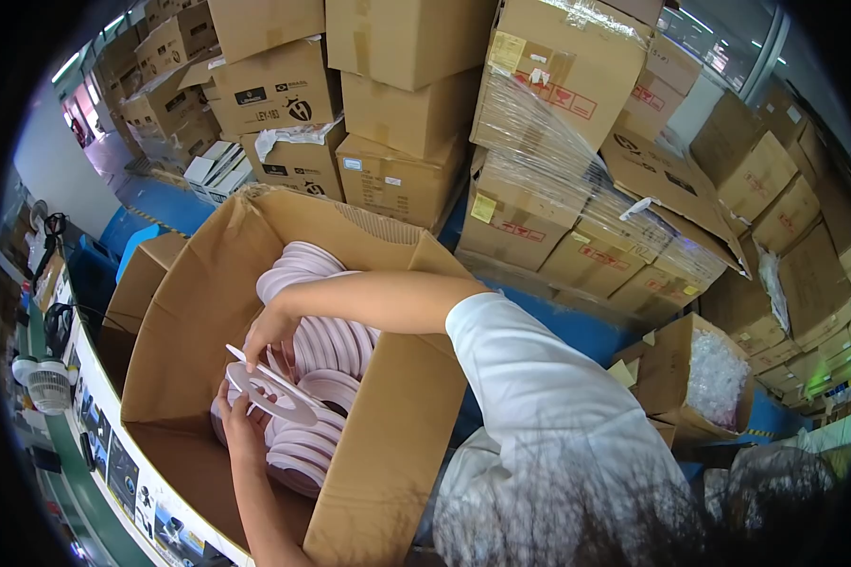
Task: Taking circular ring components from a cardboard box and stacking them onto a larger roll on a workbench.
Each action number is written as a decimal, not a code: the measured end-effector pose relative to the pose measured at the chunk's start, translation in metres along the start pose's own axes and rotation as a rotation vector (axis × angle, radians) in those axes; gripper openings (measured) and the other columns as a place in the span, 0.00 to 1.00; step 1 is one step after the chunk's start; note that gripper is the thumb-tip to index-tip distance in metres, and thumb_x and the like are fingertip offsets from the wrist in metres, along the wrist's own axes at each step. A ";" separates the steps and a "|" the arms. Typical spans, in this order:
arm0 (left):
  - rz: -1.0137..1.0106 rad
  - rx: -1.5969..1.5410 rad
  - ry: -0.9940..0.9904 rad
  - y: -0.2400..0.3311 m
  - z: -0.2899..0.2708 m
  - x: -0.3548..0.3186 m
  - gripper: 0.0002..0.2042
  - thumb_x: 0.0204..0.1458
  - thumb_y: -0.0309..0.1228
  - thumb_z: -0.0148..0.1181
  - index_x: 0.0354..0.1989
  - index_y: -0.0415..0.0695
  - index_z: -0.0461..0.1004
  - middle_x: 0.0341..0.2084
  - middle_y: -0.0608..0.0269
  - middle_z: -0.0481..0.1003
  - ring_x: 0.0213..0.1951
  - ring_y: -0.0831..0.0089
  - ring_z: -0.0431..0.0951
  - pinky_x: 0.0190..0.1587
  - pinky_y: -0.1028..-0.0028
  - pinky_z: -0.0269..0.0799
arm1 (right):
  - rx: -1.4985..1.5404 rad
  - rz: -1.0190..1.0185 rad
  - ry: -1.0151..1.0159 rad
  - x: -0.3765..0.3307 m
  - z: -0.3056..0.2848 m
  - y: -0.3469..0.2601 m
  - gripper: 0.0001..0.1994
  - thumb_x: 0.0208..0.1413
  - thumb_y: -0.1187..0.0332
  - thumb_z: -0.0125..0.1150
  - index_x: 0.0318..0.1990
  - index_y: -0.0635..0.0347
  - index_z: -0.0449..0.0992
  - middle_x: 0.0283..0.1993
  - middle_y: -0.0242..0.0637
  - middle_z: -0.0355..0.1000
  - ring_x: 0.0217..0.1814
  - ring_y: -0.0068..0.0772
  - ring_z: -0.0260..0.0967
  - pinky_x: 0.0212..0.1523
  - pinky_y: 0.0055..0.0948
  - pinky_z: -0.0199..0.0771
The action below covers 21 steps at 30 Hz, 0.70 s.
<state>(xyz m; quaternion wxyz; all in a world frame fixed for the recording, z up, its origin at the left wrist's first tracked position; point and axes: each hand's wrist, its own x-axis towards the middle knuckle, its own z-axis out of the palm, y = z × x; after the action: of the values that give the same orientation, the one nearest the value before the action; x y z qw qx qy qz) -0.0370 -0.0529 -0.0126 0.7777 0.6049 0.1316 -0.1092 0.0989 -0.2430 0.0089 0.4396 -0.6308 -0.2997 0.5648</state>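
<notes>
A large open cardboard carton (pixel 194 321) stands before me, with several stacks of pale pinkish-white round discs (pixel 336 348) inside. Over these stacks, both of my hands hold a flat white ring (pixel 298 412) at a tilt. My left hand (pixel 240 420) grips its left side, fingers curled at the rim. Reaching across from the right, my right hand (pixel 274 333) pinches a thin white edge at the upper end. Whether that edge belongs to the same ring or to a second one lying against it, I cannot tell. My fingers partly hide the discs beneath.
The carton's near flap (pixel 388 425) slants outward beside my right arm. Stacked cartons (pixel 402 184) and a film-wrapped pile (pixel 548 180) stand beyond. On the left runs a workbench (pixel 113 454) with a small white fan (pixel 44 385). At right sits a box of clear wrap (pixel 716 373).
</notes>
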 end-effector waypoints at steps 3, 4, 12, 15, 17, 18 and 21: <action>-0.008 -0.002 -0.014 -0.003 -0.004 0.002 0.21 0.56 0.33 0.46 0.60 0.53 0.54 0.44 0.54 0.70 0.40 0.62 0.76 0.42 0.63 0.76 | 0.018 -0.004 -0.027 -0.002 -0.002 -0.002 0.26 0.54 0.49 0.53 0.49 0.63 0.71 0.50 0.42 0.69 0.41 0.46 0.73 0.47 0.44 0.71; 0.000 0.001 -0.028 0.000 -0.003 0.002 0.22 0.56 0.34 0.46 0.60 0.53 0.54 0.44 0.54 0.70 0.40 0.63 0.76 0.42 0.64 0.76 | 0.041 -0.024 -0.013 -0.004 -0.003 -0.004 0.26 0.54 0.48 0.52 0.49 0.63 0.71 0.50 0.42 0.69 0.41 0.46 0.72 0.47 0.43 0.71; 0.057 -0.044 0.021 0.007 0.005 0.002 0.27 0.56 0.31 0.43 0.65 0.48 0.44 0.41 0.45 0.70 0.38 0.58 0.77 0.40 0.64 0.75 | 0.110 -0.074 0.058 -0.005 -0.007 -0.009 0.26 0.57 0.47 0.48 0.44 0.65 0.73 0.42 0.41 0.74 0.37 0.41 0.74 0.42 0.40 0.74; 0.108 -0.029 0.034 0.009 0.008 0.001 0.26 0.57 0.29 0.40 0.65 0.47 0.44 0.44 0.43 0.69 0.41 0.55 0.76 0.41 0.62 0.76 | 0.172 -0.126 0.035 0.001 -0.012 -0.003 0.25 0.56 0.44 0.49 0.41 0.61 0.74 0.42 0.39 0.73 0.31 0.38 0.75 0.36 0.38 0.77; 0.159 -0.025 0.027 -0.004 -0.009 0.013 0.26 0.57 0.28 0.39 0.65 0.47 0.44 0.44 0.42 0.69 0.41 0.54 0.75 0.42 0.61 0.77 | 0.190 -0.172 0.066 0.006 -0.011 -0.001 0.25 0.56 0.45 0.51 0.40 0.62 0.73 0.36 0.40 0.73 0.30 0.36 0.75 0.32 0.36 0.79; 0.155 -0.015 0.032 -0.005 -0.011 0.012 0.26 0.57 0.28 0.39 0.65 0.47 0.44 0.44 0.42 0.69 0.42 0.54 0.75 0.43 0.61 0.78 | 0.194 -0.168 0.073 0.003 -0.007 -0.002 0.25 0.56 0.45 0.50 0.39 0.62 0.73 0.36 0.41 0.74 0.31 0.37 0.76 0.31 0.35 0.79; 0.121 -0.020 0.025 -0.001 -0.004 0.009 0.25 0.57 0.28 0.40 0.64 0.47 0.45 0.42 0.44 0.70 0.41 0.56 0.77 0.42 0.62 0.78 | 0.177 -0.171 0.074 -0.002 -0.007 0.004 0.25 0.58 0.46 0.47 0.38 0.63 0.74 0.35 0.43 0.76 0.33 0.38 0.76 0.35 0.37 0.78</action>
<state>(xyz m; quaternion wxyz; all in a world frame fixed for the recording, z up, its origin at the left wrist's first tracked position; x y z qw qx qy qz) -0.0293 -0.0492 -0.0176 0.7872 0.6053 0.1055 -0.0529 0.1047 -0.2478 0.0062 0.5510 -0.5819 -0.2852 0.5259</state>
